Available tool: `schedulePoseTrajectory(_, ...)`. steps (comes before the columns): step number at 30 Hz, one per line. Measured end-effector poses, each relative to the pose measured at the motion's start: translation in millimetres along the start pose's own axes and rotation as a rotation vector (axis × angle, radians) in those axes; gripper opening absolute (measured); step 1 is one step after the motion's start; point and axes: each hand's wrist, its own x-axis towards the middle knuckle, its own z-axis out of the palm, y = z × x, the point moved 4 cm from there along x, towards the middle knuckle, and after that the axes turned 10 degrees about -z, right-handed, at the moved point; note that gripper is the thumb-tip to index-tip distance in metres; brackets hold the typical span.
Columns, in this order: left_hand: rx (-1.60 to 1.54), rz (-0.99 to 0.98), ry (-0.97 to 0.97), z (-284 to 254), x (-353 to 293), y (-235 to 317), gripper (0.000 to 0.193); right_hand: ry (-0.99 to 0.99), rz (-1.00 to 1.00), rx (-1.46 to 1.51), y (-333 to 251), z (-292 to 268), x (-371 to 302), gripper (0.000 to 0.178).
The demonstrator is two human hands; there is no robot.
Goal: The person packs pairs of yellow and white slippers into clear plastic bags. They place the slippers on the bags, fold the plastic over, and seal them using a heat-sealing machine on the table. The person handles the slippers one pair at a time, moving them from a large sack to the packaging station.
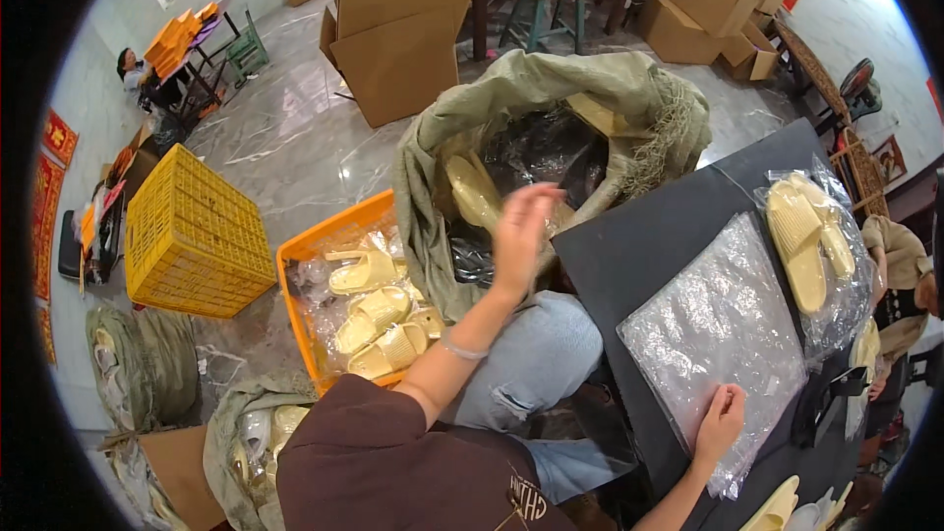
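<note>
My left hand [521, 231] is raised, fingers apart and blurred, at the mouth of a large green sack [551, 88] lined with black plastic, where pale yellow slippers [474, 192] lie; it holds nothing. My right hand [721, 420] pinches the near edge of a stack of clear plastic bags [713, 334] on a black table [639, 246]. A bagged pair of yellow slippers [808, 241] rests at the table's far right.
An orange crate [295, 254] of bagged slippers stands left of my knees, a yellow crate [192, 236] upside down beyond it. More sacks lie at lower left, cardboard boxes [398, 29] behind. Another person [895, 275] sits at right; one more at far left.
</note>
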Motion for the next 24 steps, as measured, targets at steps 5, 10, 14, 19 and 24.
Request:
schedulePoseTrajectory(5, 0.528, -0.247, 0.659, -163.4, 56.0, -145.6, 0.075, -0.020, -0.014, -0.004, -6.0, -2.3, 4.1, 0.013)
schedulePoseTrajectory(10, 0.823, -0.256, 0.699, -166.4, 103.4, -140.7, 0.096, 0.004, 0.000, 0.004, -10.1, -5.3, 2.9, 0.012)
schedulePoseTrajectory(14, 0.914, -0.353, 0.738, -192.9, 133.2, -132.9, 0.070, 0.023, -0.006, 0.031, -8.0, -3.5, 4.5, 0.012)
schedulePoseTrajectory(19, 1.044, -0.087, 0.515, -154.0, 106.7, -84.2, 0.043, 0.024, 0.000, 0.008, -5.6, -7.9, 3.6, 0.013)
schedulePoseTrajectory(24, 0.978, 0.315, 0.371, -118.0, 57.0, -48.9, 0.035, 0.024, -0.019, 0.045, -0.6, -9.2, 3.1, 0.013)
